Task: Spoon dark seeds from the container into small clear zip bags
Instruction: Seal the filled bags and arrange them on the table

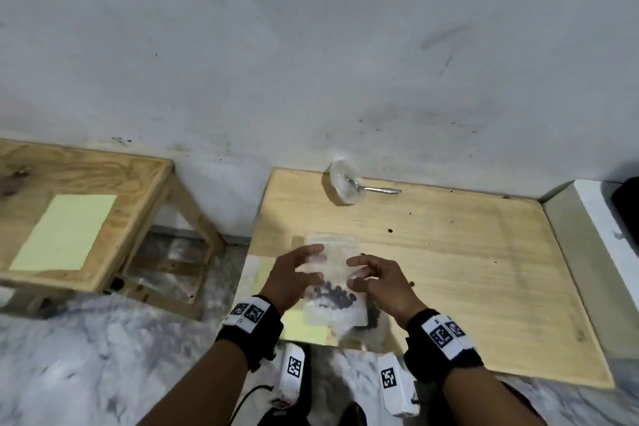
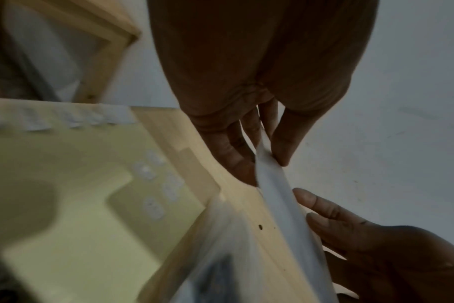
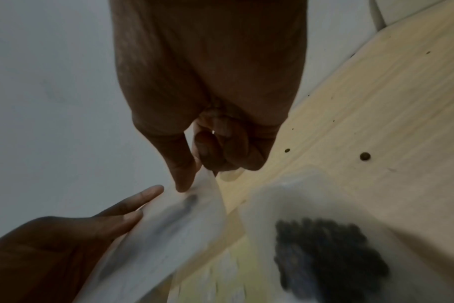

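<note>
Bag [image 1: 332,273] — between both hands' fingers [image 1: 313,249]

Spoon [image 1: 375,188] in container [image 1: 344,186], behind the bag [image 1: 332,284].

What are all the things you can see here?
Zip bag: one, clear, held up over the near table edge.
Dark seeds: a cluster, inside the bag's bottom.
Container: one, clear, far table edge by the wall.
Spoon: one, silver, bowl in the container.
Table: one, pale wood, a few stray seeds on it.
Second table: one, wood, left, yellow sheet on top.
Wall: grey-white, behind.
Left hand: pinches the bag's left side.
Right hand: pinches the bag's right side.
</note>
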A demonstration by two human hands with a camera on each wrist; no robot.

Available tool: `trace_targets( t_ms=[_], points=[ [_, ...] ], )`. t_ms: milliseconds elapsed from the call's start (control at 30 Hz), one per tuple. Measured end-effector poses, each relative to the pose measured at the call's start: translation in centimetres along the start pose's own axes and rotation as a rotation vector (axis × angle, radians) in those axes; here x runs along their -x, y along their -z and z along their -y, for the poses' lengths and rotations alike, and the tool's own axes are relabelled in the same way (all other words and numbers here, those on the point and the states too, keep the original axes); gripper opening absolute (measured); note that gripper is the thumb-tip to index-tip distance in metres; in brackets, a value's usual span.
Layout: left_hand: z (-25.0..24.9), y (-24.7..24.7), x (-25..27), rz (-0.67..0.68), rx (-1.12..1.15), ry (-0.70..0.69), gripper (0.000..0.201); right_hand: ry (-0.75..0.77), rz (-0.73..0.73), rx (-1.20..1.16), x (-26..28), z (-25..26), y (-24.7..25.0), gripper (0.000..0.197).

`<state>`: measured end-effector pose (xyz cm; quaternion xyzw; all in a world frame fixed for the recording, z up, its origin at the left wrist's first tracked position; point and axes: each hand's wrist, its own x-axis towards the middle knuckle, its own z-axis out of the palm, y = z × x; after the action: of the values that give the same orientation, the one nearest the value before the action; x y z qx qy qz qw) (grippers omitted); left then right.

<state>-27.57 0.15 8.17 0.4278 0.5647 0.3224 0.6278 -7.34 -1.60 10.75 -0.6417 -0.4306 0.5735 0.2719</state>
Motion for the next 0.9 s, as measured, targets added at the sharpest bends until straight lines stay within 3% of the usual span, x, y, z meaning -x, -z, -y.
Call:
trace_targets(
  t_ms=[300,633,767,900],
  points=[
    [5.5,2.8,5.1,-0.142,0.044,0.039,0.046,0.072,0.05,0.132,1.6,-4.1,-6.5,0.034],
    [6.6,12.6,1.6,-0.163,0.054,0.096,0.047,0.103,0.073,0.184,-3.0,-2.2,-15.2,0.035],
    [7.0,17.3,-1.3,-0.243,0.019,0.074,0.05,0.018,-0.104,0.185,-5.9,-2.6,-17.2,0.026],
    [6.4,19.7,-3.6,-0.252,0.04,0.079,0.051,-0.153,-0.315,0.361,-7.2,-4.0,-16.7,0.019]
  ],
)
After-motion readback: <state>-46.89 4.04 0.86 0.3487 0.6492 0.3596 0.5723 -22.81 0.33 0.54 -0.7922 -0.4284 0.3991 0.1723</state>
